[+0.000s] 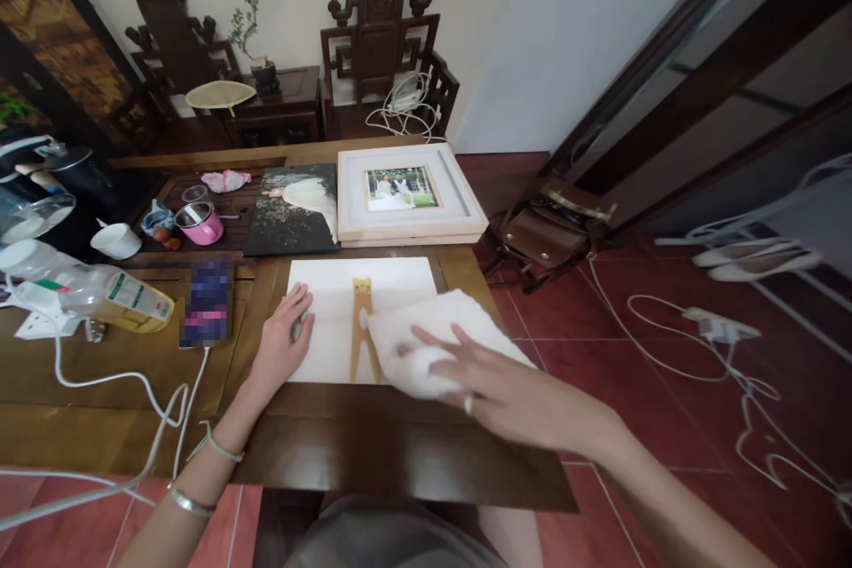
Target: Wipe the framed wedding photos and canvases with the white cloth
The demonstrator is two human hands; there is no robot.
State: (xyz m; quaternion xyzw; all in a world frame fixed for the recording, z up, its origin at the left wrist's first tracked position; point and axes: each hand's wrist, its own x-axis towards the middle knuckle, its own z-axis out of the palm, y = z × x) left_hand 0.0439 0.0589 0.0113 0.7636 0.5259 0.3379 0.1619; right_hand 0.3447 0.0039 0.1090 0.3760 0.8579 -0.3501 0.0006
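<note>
A white panel lies flat on the wooden table, with a tall gold-brown figure down its middle. My left hand rests on the panel's left edge, fingers stretched out and thumb apart. A white fluffy cloth covers the panel's right part and hangs past its side. Pressing on this cloth, my right hand has its fingers bent into the folds. The panel's lower right corner is hidden under the cloth.
Behind the panel are a white framed photo and a dark picture. A phone on a white cable, an oil bottle, a pink cup and a white cup stand left. The table's right edge drops to red tiles.
</note>
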